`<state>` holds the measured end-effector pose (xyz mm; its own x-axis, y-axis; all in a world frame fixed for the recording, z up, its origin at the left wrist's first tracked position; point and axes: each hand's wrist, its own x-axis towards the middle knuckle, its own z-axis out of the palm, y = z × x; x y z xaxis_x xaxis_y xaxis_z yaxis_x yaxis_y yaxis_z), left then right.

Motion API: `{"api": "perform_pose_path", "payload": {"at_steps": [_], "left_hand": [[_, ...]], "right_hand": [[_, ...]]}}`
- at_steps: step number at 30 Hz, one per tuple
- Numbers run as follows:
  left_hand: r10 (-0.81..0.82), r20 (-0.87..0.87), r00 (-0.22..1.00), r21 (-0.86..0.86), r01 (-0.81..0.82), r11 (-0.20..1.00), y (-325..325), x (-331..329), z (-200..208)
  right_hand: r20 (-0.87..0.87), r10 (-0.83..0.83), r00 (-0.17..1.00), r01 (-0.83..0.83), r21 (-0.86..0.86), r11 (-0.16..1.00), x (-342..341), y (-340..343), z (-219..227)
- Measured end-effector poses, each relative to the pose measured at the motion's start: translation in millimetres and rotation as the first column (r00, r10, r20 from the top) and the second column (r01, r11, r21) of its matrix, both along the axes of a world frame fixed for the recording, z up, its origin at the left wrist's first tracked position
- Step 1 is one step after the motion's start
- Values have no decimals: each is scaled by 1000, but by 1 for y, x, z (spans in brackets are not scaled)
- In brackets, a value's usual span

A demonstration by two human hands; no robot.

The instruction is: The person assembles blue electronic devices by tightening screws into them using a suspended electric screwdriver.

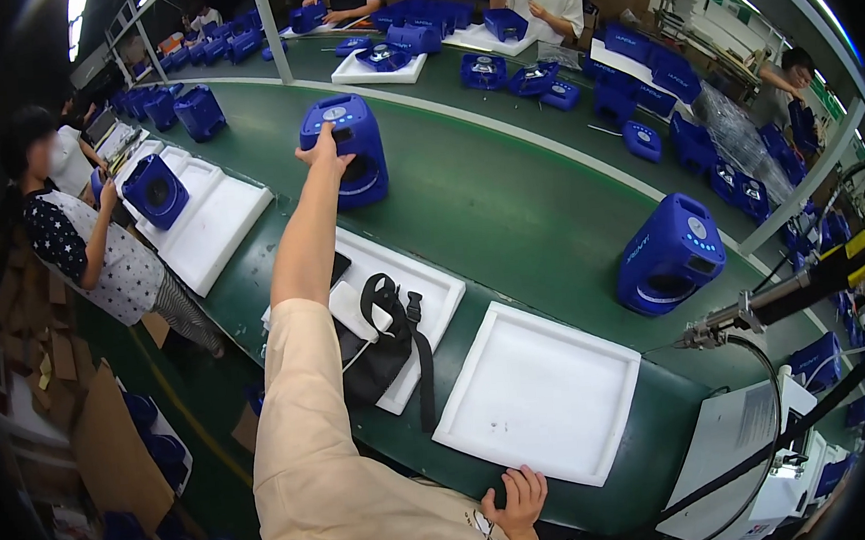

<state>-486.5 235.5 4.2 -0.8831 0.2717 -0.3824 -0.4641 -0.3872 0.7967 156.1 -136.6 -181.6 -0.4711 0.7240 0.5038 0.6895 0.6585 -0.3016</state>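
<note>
My left arm stretches forward across the green work surface. My left hand [322, 157] is at a blue box-shaped appliance [364, 174] with a round dial and buttons on top. One finger extends onto that top panel and the thumb sticks out to the right, so the fingers are apart. Close to my body, my right hand [517, 500] rests by the near edge of a shallow white foam tray [531, 393], its fingers spread and slightly bent, nothing in them. On the right stands a second blue appliance [670, 253] with a round opening in its front.
Left of the foam tray, a black strapped bag [384, 359] lies on another white tray [439, 295]. A power screwdriver-like tool [785, 295] hangs in from the right above a white machine [731, 450]. At left, a person [88, 224] stands by another blue appliance [156, 192].
</note>
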Motion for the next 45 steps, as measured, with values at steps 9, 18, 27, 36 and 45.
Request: {"api": "perform_pose_path", "payload": {"at_steps": [9,18,27,36,45], "left_hand": [[-498,-258,828,-118,485,866,-101,114,39],[-791,-300,532,-184,782,596,-226,253,97],[-958,-188,218,-125,962,243,-248,358,76],[-987,-161,-10,-154,988,15,-221,432,57],[-971,-129,-202,-319,935,-152,-180,461,45]], "right_hand": [[-249,13,968,-31,-66,997,3,0,19],[-604,166,779,264,557,788,47,126,260],[-874,-150,463,236,-42,971,32,271,406],[-942,201,269,281,277,919,80,269,459],[-938,172,303,71,202,977,68,200,482]]}}
